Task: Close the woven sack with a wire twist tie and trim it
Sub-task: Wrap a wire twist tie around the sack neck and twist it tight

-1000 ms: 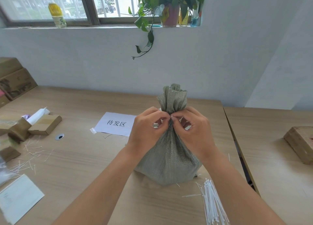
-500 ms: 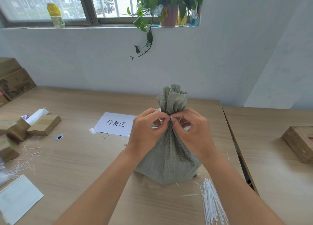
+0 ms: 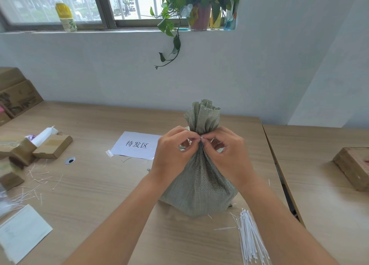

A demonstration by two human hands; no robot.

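A grey-green woven sack stands upright on the wooden table, its top gathered into a bunched neck. My left hand and my right hand meet at the front of the neck, thumbs and forefingers pinched together there. A thin white tie shows only as small bits between the fingers; most of it is hidden. A bundle of white ties lies on the table just right of the sack's base.
A white paper label lies left of the sack. Small cardboard boxes and scattered white offcuts are at the left, a white sheet at the near left. A wooden block sits on the adjoining table at right.
My fingertips have shifted slightly at the sack's neck, staying pinched together. The sack has not moved.
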